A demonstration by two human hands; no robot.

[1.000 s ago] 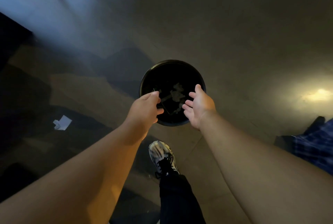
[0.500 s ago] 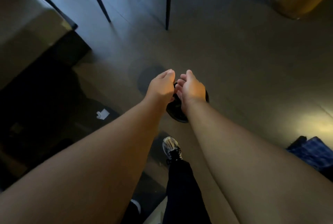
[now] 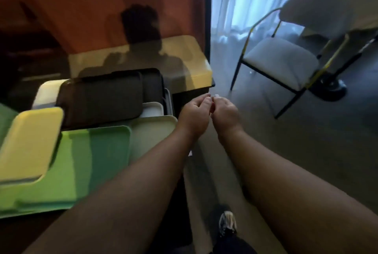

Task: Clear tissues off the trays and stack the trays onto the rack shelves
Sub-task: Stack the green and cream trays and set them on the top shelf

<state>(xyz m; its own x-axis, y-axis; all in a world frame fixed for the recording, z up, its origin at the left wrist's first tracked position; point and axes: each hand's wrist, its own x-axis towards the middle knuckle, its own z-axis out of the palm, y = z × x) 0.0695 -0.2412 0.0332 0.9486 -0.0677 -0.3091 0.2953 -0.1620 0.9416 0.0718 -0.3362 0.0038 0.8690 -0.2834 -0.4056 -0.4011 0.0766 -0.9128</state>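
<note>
Several trays lie overlapping on the left: a large green tray (image 3: 81,161) in front, a yellow tray (image 3: 28,143) on top of its left side, a dark brown tray (image 3: 100,98) behind, a pale tray (image 3: 153,133) at the right end and a white tray (image 3: 152,108) beside it. I see no tissue on their visible surfaces. My left hand (image 3: 193,114) and my right hand (image 3: 225,114) are held together just right of the trays, above the floor. Their fingers are curled, the fingertips touch, and nothing shows in either hand. No rack is in view.
A pale-topped cabinet (image 3: 184,59) stands behind the trays against a reddish wall. A white-cushioned chair (image 3: 280,63) with a black and yellow frame stands on the right by light curtains. A small white scrap (image 3: 190,153) peeks out beside my left forearm. My shoe (image 3: 227,223) is below.
The view has swung up from the round black bin on the floor to the trays and chair. My hands, spread over the bin before, have come together with curled fingers.
</note>
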